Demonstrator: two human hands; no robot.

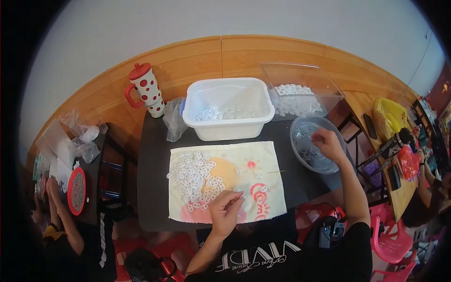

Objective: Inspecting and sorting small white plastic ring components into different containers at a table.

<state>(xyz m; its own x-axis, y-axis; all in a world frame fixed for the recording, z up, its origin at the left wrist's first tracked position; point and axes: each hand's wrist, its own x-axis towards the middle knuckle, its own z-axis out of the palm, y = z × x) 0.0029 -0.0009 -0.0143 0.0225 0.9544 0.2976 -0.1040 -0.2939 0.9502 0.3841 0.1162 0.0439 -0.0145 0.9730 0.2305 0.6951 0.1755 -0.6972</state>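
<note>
The white pieces (191, 176) lie heaped on the left half of the cloth (276, 188), each with two holes; a few lie scattered singly on the right half. The left hand (225, 211) is over the cloth's near part, just right of the heap, its forearm rising from the lower edge, thumb and forefinger bent toward each other in a pinch; whether a piece is gripped cannot be told. The right arm extends forward, the right hand (330, 146) bent inward over the round tub (324, 170), fingers curled down toward small dark parts (307, 154); its grip cannot be determined. A thin stick (276, 171) crosses the cloth's right edge. Beyond the cloth stands a white basin (230, 130) containing more small pieces. To its right, a clear box (305, 75) holds white discs (293, 89); to its left are a plastic bag (175, 127) and a spotted tumbler (150, 91). All rest on a dark table (155, 174).
</note>
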